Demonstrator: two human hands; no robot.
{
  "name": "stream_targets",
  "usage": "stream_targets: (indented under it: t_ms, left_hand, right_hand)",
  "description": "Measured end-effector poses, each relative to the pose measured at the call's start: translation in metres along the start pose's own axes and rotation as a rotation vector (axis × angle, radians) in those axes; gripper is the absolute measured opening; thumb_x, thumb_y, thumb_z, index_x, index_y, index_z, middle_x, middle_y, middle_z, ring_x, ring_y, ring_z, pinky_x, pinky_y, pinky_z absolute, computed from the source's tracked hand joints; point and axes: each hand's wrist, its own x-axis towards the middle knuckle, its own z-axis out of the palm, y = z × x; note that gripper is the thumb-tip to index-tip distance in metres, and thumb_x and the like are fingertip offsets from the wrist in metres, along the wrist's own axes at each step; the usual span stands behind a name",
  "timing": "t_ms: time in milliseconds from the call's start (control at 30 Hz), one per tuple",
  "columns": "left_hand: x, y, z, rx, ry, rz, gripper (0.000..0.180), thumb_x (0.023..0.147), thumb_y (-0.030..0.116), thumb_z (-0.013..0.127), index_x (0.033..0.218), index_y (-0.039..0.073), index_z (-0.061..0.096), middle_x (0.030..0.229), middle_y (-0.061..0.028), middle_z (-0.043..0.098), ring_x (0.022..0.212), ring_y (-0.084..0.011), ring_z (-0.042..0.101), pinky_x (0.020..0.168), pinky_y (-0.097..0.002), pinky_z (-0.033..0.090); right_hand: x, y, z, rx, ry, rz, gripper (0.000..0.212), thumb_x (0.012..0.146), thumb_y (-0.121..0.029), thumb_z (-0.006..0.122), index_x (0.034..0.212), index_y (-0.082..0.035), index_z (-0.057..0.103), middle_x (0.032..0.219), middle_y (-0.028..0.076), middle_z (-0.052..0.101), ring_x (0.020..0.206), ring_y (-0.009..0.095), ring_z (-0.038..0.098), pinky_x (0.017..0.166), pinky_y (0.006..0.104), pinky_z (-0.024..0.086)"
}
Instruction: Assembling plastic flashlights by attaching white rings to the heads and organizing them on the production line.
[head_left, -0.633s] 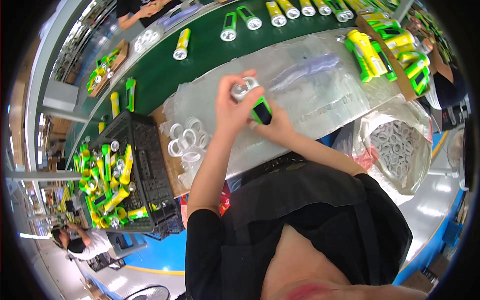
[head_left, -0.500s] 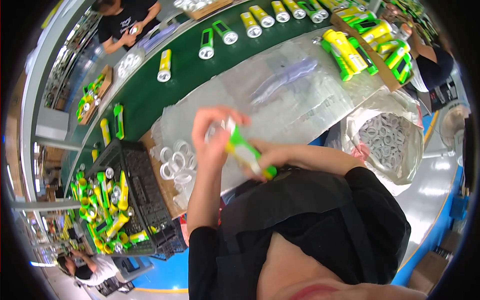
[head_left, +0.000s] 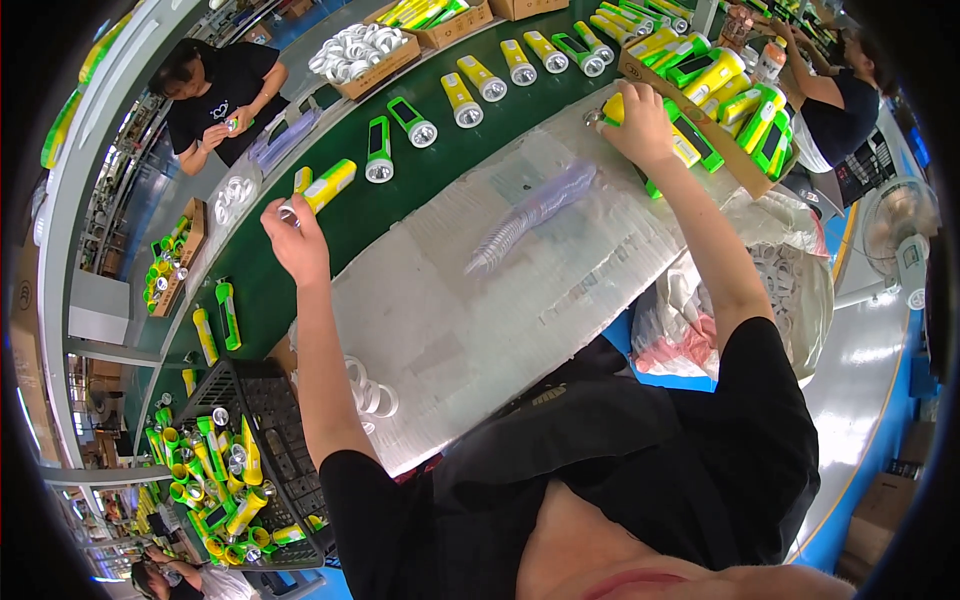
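The two hands, which were together on one torch a moment ago, have now gone apart. The left hand (head_left: 297,240) is just off the mat's far left corner, over the belt (head_left: 440,170); the right hand (head_left: 640,128) is at the right end of the mat (head_left: 420,330). The left hand is narrow, holding one yellow torch (head_left: 330,185) by the lens end. The right hand is curled over the pile (head_left: 684,148); whether it grips a torch there, I cannot tell.

Past the mat's far edge I count eight torches (head_left: 461,102) in a row: two green, four yellow, two green; the further ones are too crowded for counting. On the mat lie one clear wrap (head_left: 525,220) and, at its left edge, a few white rings (head_left: 380,398), partly hidden. Left of the mat is one crate (head_left: 285,420); at its right end, one carton (head_left: 735,165) and one sack (head_left: 655,325).
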Motion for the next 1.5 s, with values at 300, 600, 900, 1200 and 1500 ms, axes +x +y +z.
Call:
stream_targets:
  t_ms: [300, 600, 900, 1200, 1500]
  left_hand:
    - [-0.031, -0.015, 0.099, 0.184, -0.184, 0.260, 0.034, 0.083, 0.023, 0.070, 0.108, 0.004, 0.056, 0.117, -0.0185, 0.058, 0.105, -0.0374, 0.056, 0.089, -0.0464, 0.045]
    - [-0.142, 0.201, 0.089, -1.138, -0.770, -0.865, 0.066, 0.092, 0.048, 0.059, 0.133, -0.001, 0.039, 0.123, -0.0147, 0.053, 0.116, -0.0248, 0.054, 0.097, -0.0373, 0.046]
    - [-0.149, 0.155, -0.005, -0.972, -0.467, -0.528, 0.029, 0.097, 0.029, 0.058, 0.114, 0.006, 0.057, 0.094, -0.0047, 0.065, 0.076, -0.0078, 0.056, 0.066, -0.0220, 0.045]
    - [-0.150, 0.136, -0.088, -0.524, -0.735, 0.378, 0.025, 0.092, 0.026, 0.056, 0.109, 0.014, 0.069, 0.110, -0.0024, 0.070, 0.114, -0.0278, 0.055, 0.092, -0.0371, 0.032]
    - [-0.167, 0.110, -0.008, -0.499, -0.512, -0.013, 0.036, 0.094, 0.027, 0.058, 0.118, 0.001, 0.061, 0.120, -0.0171, 0.061, 0.114, -0.0338, 0.054, 0.098, -0.0418, 0.039]
  right_hand:
    - [0.007, 0.046, 0.011, -0.050, -0.270, 0.057, 0.071, 0.075, -0.022, 0.071, 0.136, -0.002, 0.041, 0.131, 0.020, 0.049, 0.121, 0.035, 0.049, 0.098, 0.0424, 0.045]
    - [-0.053, -0.046, -0.056, 0.357, -0.112, -0.213, 0.074, 0.070, -0.024, 0.073, 0.129, 0.010, 0.042, 0.117, 0.025, 0.056, 0.109, 0.040, 0.055, 0.092, 0.0435, 0.047]
    - [-0.137, -0.127, -0.067, 0.920, -0.424, -0.267, 0.069, 0.080, -0.041, 0.075, 0.120, 0.001, 0.037, 0.100, 0.024, 0.063, 0.087, 0.044, 0.065, 0.073, 0.0451, 0.053]
    - [-0.191, -0.178, -0.085, 1.701, -1.244, -0.055, 0.045, 0.098, -0.029, 0.054, 0.130, 0.001, 0.042, 0.104, 0.008, 0.056, 0.086, 0.014, 0.059, 0.074, 0.0287, 0.049]
    - [-0.192, -0.157, -0.080, 1.783, -1.060, 0.372, 0.041, 0.100, -0.030, 0.048, 0.132, -0.006, 0.042, 0.096, 0.011, 0.058, 0.080, 0.017, 0.058, 0.073, 0.0314, 0.048]
